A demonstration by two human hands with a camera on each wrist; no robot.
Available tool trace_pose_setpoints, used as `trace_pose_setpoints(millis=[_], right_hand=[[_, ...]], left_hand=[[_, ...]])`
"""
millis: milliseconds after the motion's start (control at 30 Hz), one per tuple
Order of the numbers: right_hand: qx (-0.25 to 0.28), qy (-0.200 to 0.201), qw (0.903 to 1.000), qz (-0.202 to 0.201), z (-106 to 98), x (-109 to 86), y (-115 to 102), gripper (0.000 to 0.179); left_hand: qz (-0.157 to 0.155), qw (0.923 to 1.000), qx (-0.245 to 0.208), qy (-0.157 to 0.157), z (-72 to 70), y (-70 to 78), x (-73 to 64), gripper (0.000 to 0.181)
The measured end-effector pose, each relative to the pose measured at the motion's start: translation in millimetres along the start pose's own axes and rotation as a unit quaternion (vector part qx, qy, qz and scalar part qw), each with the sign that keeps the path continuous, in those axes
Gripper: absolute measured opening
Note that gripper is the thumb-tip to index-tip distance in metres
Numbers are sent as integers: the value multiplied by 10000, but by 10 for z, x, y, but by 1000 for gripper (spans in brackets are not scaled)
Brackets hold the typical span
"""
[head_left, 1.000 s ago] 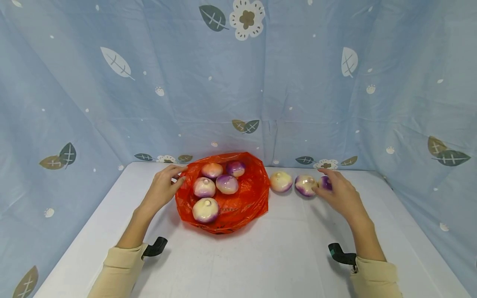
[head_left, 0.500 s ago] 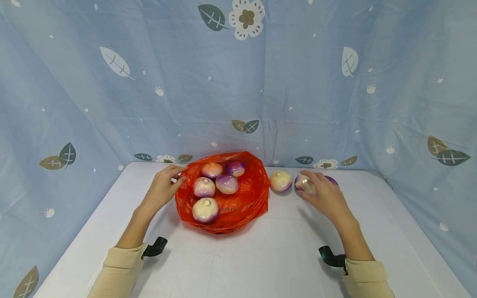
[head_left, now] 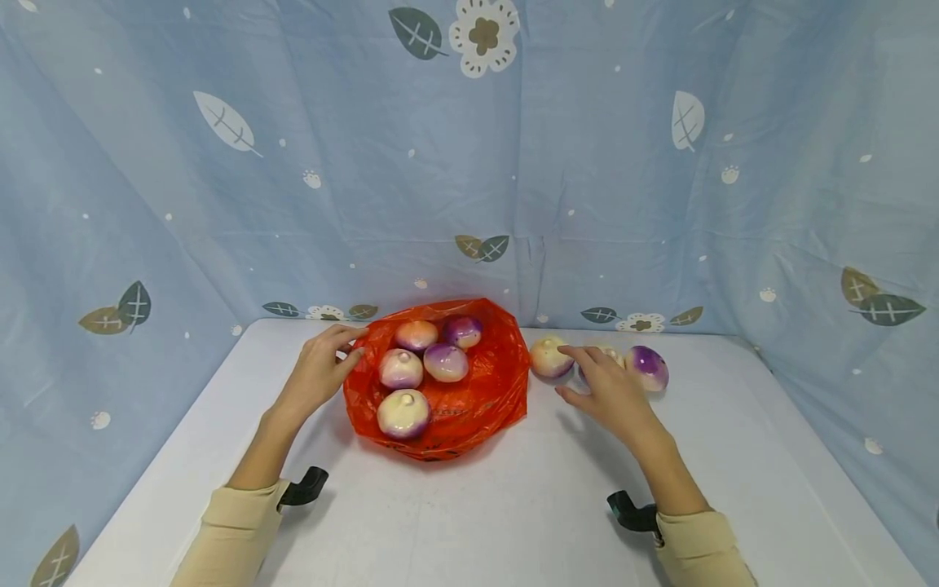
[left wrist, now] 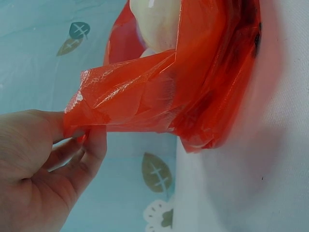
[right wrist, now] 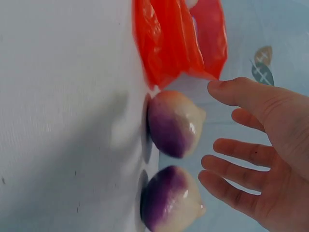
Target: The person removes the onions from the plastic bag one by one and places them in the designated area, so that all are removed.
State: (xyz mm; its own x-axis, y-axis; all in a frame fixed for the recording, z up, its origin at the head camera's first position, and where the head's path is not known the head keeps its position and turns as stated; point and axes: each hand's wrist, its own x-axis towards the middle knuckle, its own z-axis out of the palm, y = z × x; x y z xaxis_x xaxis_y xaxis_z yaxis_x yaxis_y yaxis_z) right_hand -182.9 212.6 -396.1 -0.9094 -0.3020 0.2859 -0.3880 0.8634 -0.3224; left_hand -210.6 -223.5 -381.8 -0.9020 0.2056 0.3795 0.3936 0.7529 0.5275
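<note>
My left hand pinches the left rim of a red plastic bag; in the left wrist view the thumb and fingers hold its edge. Several glossy purple-and-cream onions lie inside the bag, whose mouth gapes upward. My right hand hovers with fingers spread, holding nothing. Outside the bag stand three more onions in a row: one near the bag's right rim, a middle one partly hidden behind the right hand, and a mostly purple one at the right end.
Everything stands on a white table. A blue patterned cloth hangs along the back and both sides. Each wrist carries a black camera mount, such as the left one.
My right hand has moved left, from over the right-end onion past the middle one toward the onion nearest the bag. The left hand has stayed at the bag's rim.
</note>
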Motion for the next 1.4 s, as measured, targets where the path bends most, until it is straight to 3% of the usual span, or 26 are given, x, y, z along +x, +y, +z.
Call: trace_pose_setpoints(millis=[467,867,1400], right_hand=[[239,23,9988,-432,161,152,-259,59],[236,-30,9979,-596,206,268,-556,59],[434,-267,9966,-650,263,428,-754,59]], left_hand=[[90,9999,41,99,18,-17,7,30],[23,10000,-5,2,9,-4,1,32],[114,9999,19,66,32,-6,-5,31]])
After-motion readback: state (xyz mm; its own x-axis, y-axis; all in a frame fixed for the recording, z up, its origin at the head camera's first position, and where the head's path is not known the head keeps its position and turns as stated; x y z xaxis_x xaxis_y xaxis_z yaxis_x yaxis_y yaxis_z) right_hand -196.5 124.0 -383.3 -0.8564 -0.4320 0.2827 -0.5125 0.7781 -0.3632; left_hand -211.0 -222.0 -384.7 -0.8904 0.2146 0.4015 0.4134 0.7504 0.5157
